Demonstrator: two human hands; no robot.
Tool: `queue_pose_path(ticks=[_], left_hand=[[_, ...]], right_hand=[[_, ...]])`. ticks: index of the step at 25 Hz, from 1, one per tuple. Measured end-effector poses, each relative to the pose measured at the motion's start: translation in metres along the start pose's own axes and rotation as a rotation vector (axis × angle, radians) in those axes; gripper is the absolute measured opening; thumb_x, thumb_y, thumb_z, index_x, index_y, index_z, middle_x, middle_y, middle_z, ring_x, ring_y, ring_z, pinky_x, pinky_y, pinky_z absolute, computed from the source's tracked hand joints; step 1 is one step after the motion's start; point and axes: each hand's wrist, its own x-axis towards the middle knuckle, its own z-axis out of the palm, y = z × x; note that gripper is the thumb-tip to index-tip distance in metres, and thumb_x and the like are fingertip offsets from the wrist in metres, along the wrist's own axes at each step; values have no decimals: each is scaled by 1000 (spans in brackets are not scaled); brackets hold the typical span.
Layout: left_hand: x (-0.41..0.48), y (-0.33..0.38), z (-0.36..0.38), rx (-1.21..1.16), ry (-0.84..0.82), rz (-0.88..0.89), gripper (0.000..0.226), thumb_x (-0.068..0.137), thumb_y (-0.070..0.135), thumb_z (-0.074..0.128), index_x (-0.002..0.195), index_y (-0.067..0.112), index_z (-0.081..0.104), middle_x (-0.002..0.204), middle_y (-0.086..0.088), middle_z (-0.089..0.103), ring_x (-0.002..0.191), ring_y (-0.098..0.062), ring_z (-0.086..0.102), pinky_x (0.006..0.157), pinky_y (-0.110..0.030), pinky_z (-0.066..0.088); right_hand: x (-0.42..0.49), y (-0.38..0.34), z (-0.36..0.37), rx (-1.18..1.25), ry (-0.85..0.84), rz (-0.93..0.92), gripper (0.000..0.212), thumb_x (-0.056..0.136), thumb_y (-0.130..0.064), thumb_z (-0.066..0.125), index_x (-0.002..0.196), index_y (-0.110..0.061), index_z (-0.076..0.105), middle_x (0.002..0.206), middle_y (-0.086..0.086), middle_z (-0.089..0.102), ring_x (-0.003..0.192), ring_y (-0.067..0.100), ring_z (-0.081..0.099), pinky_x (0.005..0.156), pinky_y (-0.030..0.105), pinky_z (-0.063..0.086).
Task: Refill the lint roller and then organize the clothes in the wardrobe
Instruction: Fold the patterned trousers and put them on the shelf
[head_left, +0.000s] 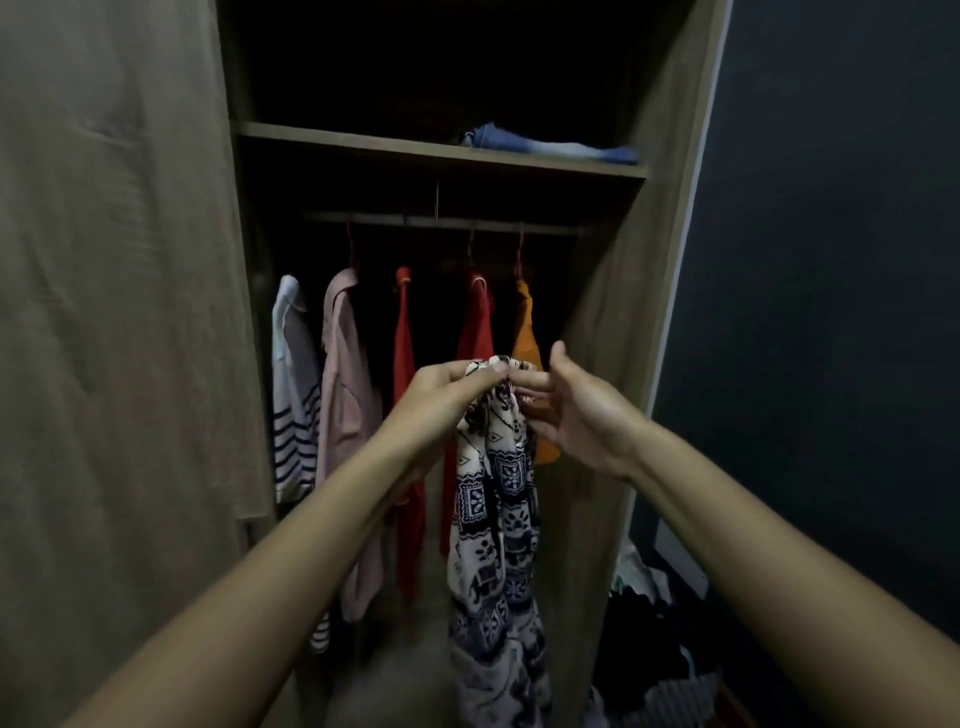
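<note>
Left fingers (480, 375) pinch the patterned garment (493, 499) at its top; straight right fingers (531, 384) touch it.

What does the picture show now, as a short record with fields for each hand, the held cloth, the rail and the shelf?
left hand: pinches the top of the patterned cloth
right hand: fingers touch the cloth's top, thumb raised
patterned cloth: hangs down from the hands
rail: holds a striped shirt, a pink shirt, two red garments, an orange garment
shelf: folded jeans lie on it
</note>
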Motion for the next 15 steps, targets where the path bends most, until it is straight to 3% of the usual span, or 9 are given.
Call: queue_pose_path(ticks=[3,5,7,9,11,13,15], left_hand=[[3,3,-3,115,91,100,26,81,29,71,99,9,71,94,-7,75,90,-18,71,80,-29,56],[10,5,-4,106,176,109,21,80,25,73,95,11,71,88,-8,75,83,-20,72,77,-34,56],[14,8,0,-6,153,93,7,84,9,66,90,10,69,79,-7,74,72,-19,71,67,-29,56],[15,10,2,-59,89,82,14,86,0,58,87,10,66,68,0,71,62,-11,67,56,-21,53],[14,12,-3,-79,35,75,20,87,-2,54,91,15,65,72,1,70,63,-9,65,57,-20,53],[18,8,-15,-21,57,95,28,88,4,54,99,27,64,82,-2,64,68,-15,61,61,-27,53],[23,3,-27,140,92,119,31,87,12,53,100,38,65,81,-2,60,63,-23,54,56,-37,50]], right_hand=[[5,-2,-9,-111,-9,-40,59,95,-56,17,100,-34,71,156,0,19,136,21,26,115,48,10],[10,0,-9,-177,34,-110,45,95,-54,28,107,-34,67,151,-4,26,134,17,28,111,43,18],[15,3,-12,-223,174,-165,38,87,-52,50,117,-28,53,140,1,38,126,18,40,98,33,37],[18,8,-22,-145,191,-136,70,76,-52,64,131,-23,32,128,4,50,111,17,54,84,29,47],[20,15,-33,-122,80,-95,87,65,-59,71,135,-23,35,123,0,60,109,18,60,92,36,50],[20,16,-33,-113,-9,-117,59,72,-49,69,124,-25,52,123,3,64,114,24,60,99,43,46],[20,13,-30,-65,42,-123,45,78,-41,65,119,-26,55,121,8,64,116,29,57,103,51,41]])
